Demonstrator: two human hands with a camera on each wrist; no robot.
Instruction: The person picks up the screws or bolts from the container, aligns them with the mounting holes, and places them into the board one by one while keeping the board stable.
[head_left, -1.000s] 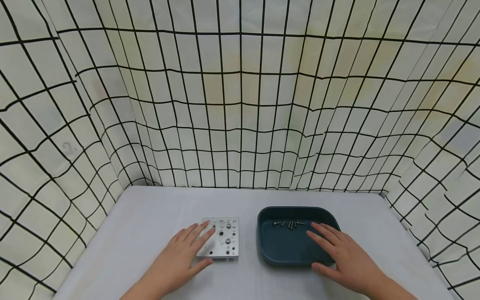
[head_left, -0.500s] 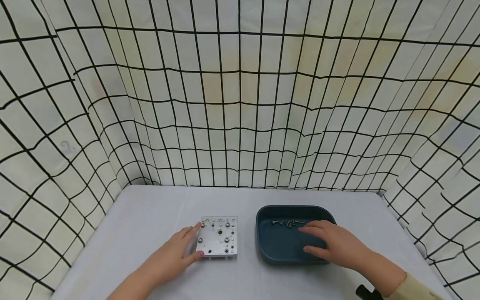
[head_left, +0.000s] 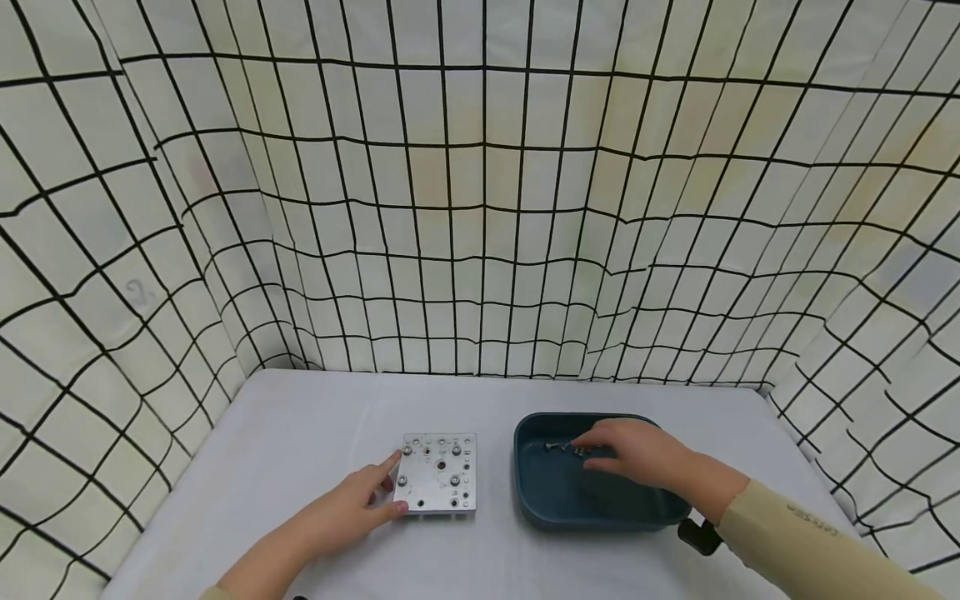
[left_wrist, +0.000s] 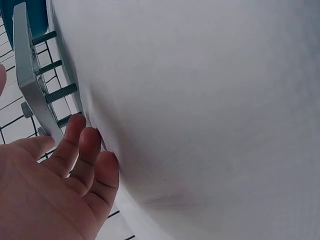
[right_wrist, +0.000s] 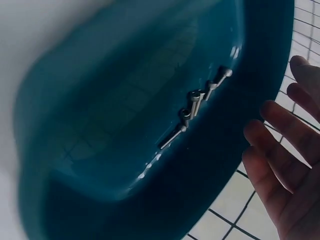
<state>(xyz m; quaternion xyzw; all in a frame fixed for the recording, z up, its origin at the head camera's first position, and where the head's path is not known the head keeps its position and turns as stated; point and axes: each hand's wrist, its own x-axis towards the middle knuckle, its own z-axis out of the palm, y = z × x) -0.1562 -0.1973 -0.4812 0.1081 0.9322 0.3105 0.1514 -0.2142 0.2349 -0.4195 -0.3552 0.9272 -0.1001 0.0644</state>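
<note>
A silver metal plate (head_left: 429, 492) with holes and several socket-head screws (head_left: 454, 480) set in it stands at the middle of the table. Threaded shanks (left_wrist: 61, 93) jut from its underside in the left wrist view. My left hand (head_left: 347, 512) touches the plate's left side, index finger near the far corner and thumb at the front corner; the other fingers bend loosely beneath. Over the dark teal tray (head_left: 555, 508) hovers my right hand (head_left: 641, 452), fingers extended above the loose socket-head screws (right_wrist: 195, 102). It partly hides them in the head view; no screw shows between its fingers.
A white cloth covers the table (head_left: 315, 417). White walls with a black grid (head_left: 480, 208) enclose the back and both sides. A dark device (head_left: 699, 536) sits at the right wrist, below the sleeve (head_left: 810, 542).
From over the plate, my left hand has drawn back to its left edge. My right hand has moved left and farther in over the tray, toward the screws.
</note>
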